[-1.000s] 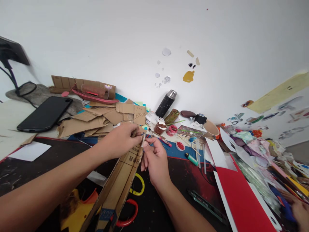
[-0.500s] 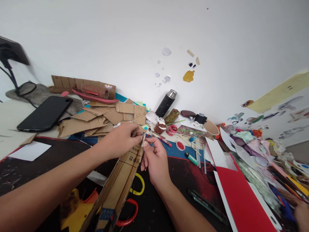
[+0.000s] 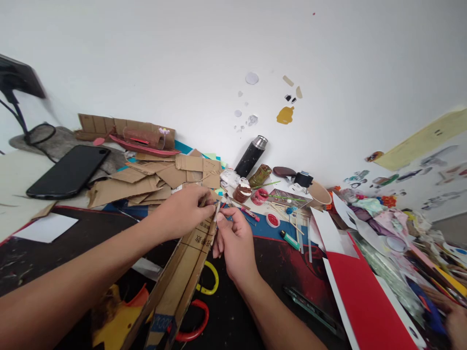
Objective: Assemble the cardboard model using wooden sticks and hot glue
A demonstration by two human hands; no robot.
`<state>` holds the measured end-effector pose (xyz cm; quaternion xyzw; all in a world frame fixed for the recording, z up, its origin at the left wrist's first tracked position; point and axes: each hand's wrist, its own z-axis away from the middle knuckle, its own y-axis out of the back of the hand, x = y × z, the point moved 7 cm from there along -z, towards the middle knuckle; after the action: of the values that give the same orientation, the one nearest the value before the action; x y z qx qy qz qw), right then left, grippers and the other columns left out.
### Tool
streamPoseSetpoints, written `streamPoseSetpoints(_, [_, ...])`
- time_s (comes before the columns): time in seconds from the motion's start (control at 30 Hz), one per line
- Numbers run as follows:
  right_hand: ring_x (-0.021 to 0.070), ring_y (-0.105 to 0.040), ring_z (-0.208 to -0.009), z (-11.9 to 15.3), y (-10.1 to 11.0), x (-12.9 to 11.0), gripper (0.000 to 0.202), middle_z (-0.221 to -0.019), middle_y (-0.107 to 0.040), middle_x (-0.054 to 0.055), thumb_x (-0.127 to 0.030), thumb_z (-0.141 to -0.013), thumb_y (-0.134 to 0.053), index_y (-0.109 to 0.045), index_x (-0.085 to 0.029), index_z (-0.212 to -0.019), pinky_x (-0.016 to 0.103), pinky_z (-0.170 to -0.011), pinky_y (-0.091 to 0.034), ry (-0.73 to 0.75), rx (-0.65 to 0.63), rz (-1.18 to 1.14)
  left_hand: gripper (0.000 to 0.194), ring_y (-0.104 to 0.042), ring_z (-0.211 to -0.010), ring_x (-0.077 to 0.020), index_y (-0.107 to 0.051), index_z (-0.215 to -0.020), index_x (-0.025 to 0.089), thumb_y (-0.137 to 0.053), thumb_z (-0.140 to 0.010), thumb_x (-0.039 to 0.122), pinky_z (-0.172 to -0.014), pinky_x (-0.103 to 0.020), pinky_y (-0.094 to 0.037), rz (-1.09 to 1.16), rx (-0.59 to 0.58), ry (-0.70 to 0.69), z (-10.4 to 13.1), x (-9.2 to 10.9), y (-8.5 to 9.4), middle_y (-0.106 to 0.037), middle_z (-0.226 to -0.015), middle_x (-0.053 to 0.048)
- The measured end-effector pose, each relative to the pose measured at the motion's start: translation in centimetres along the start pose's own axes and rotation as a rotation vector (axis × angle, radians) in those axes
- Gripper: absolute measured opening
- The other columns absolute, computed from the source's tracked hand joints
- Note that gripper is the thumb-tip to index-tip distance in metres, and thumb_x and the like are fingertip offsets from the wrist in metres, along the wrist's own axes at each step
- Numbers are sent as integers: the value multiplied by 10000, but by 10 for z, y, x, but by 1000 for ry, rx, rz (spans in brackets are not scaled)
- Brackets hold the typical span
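Observation:
A long, narrow cardboard piece with raised sides [image 3: 182, 265] slants from the bottom of the view up to both hands. My left hand [image 3: 188, 211] is closed on its far end, thumb and fingers pinching the edge. My right hand [image 3: 235, 238] pinches a small whitish strip [image 3: 218, 212] against the same end, at the right side; the fingertips partly hide it. Scissors with a yellow and a red handle loop [image 3: 199, 318] lie under the cardboard, their blades hidden.
Cardboard scraps [image 3: 146, 182] are heaped behind my left hand. A black phone [image 3: 69, 170] lies at left. Behind the hands stand a black flask [image 3: 251, 155] and paint jars [image 3: 242, 190]. A utility knife [image 3: 314, 311] and red card [image 3: 368, 296] lie right. Another person's hand [image 3: 456, 321] shows far right.
Both my hands and the cardboard stay almost still. The other person's hand at the far right edge has shifted slightly.

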<state>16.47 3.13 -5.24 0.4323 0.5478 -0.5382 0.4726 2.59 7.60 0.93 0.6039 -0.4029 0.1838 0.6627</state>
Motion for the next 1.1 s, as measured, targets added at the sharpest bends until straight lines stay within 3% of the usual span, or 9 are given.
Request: streamPoseSetpoints(1.1, [79, -406, -283, 0, -1, 0, 437, -405, -475, -166, -613, -929, -789, -565, -242, -985, 155, -328, -353, 3, -9, 9, 176, -579, -728, -235, -581, -740, 246, -535, -827, 391, -684, -347, -399, -21, 21, 10, 0, -1, 0, -607, -722, -6])
